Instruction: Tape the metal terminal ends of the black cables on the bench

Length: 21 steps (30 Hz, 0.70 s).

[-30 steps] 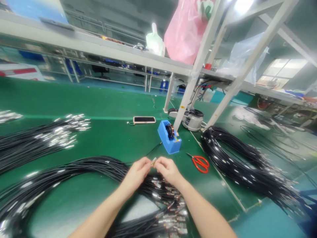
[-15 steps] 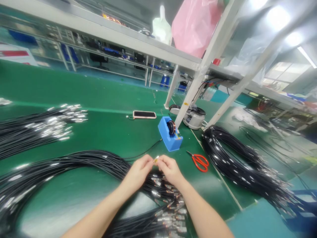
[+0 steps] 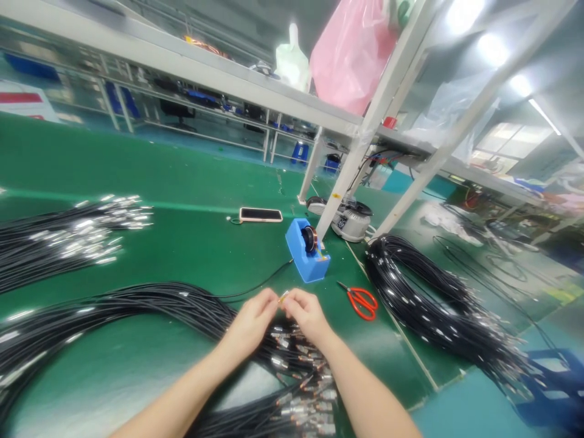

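My left hand [image 3: 258,310] and my right hand [image 3: 305,310] meet over the near end of a black cable bundle [image 3: 168,298]. Their fingertips pinch a small cable end [image 3: 283,297] with a silvery and amber-yellow look; whether the amber part is tape I cannot tell. Below the hands lie several metal cable ends [image 3: 305,395] with coppery tips. Just beyond stands a blue tape dispenser [image 3: 306,261] holding a roll of amber tape [image 3: 311,239]. Red-handled scissors [image 3: 362,302] rest to the right of my right hand.
A second cable bundle with silvery ends [image 3: 86,234] lies at left, a coiled bundle [image 3: 410,298] at right. Beyond the hands are a phone [image 3: 261,215] and a grey round device [image 3: 351,224]. A white shelf post [image 3: 347,176] rises behind the dispenser.
The view has shifted slightly, so most things sit a little further left. Both hands keep pinching the small cable end together, which now lies at a slightly different tilt.
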Each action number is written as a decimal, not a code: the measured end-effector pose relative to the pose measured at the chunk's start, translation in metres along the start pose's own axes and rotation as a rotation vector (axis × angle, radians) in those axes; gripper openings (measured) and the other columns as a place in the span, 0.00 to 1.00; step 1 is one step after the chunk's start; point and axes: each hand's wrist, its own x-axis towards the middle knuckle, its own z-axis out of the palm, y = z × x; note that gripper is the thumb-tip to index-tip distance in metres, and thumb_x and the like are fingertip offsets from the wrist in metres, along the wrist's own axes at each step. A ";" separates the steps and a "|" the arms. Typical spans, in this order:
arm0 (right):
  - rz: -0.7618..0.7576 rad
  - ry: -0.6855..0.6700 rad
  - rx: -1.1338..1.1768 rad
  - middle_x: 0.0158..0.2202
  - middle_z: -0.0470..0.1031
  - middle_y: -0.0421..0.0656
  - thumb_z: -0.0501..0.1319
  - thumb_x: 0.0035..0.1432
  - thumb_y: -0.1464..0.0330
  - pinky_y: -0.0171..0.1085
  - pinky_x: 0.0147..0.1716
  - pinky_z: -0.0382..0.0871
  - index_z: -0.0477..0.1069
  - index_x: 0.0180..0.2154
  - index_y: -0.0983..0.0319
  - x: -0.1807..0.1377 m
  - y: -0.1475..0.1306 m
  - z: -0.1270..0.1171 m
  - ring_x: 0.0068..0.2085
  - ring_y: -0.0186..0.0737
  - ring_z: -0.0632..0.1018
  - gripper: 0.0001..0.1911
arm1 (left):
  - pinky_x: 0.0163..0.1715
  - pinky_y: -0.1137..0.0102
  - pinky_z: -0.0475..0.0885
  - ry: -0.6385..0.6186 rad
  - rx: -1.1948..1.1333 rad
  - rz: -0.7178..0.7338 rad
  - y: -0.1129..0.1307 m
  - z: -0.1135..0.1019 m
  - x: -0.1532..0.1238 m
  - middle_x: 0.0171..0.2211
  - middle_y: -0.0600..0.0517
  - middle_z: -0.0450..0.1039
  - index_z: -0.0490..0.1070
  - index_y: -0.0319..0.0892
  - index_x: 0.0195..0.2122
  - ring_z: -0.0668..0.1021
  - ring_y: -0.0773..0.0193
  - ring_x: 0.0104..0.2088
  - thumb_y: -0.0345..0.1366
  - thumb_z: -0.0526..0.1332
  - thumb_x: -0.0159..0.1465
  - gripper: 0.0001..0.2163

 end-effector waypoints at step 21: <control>-0.047 -0.089 -0.088 0.20 0.62 0.37 0.54 0.57 0.62 0.29 0.24 0.56 0.62 0.24 0.65 -0.002 -0.005 0.000 0.23 0.28 0.62 0.15 | 0.21 0.76 0.53 0.045 -0.080 0.005 0.014 0.001 -0.008 0.20 0.56 0.54 0.59 0.38 0.24 0.58 0.72 0.21 0.52 0.54 0.60 0.20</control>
